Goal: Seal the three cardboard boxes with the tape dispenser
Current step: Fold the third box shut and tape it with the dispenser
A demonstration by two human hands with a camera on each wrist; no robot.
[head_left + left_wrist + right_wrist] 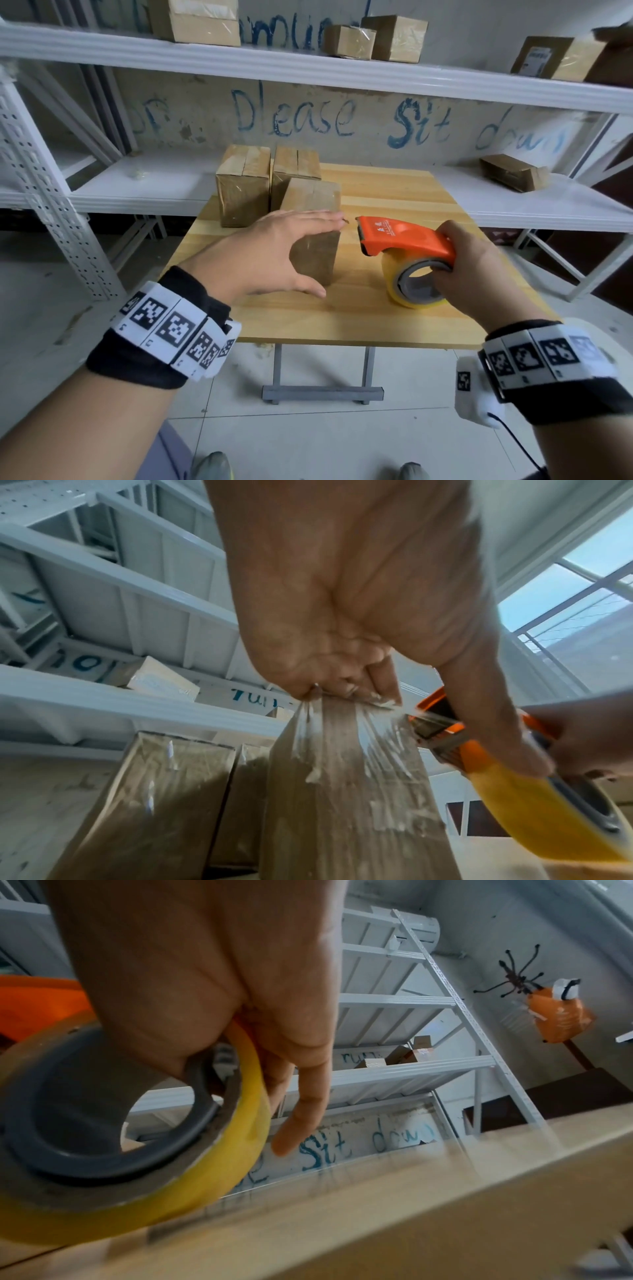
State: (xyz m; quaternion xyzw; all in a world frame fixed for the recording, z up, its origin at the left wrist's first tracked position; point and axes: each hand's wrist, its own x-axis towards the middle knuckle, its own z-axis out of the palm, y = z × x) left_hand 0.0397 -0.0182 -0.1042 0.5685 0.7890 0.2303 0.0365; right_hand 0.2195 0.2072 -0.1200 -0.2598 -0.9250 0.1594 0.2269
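Three brown cardboard boxes stand at the back left of the wooden table [394, 192]: one at the far left [243, 192], one behind [296, 164], and the nearest box [315, 198]. My left hand [327, 255] lies over the nearest box, straight fingers [342, 685] on its top edge and thumb spread down its front. Clear tape shows on that box [342, 791]. Just right of it, my right hand [445, 253] grips the orange tape dispenser [400, 236], its yellow tape roll [222, 1177] near the tabletop and its blade end close to my left fingertips.
White metal shelving surrounds the table. Other cardboard boxes sit on the top shelf [198, 24] and one on the lower right shelf [513, 171]. Bare wood lies right of the boxes. The table's front edge [342, 337] is close to me.
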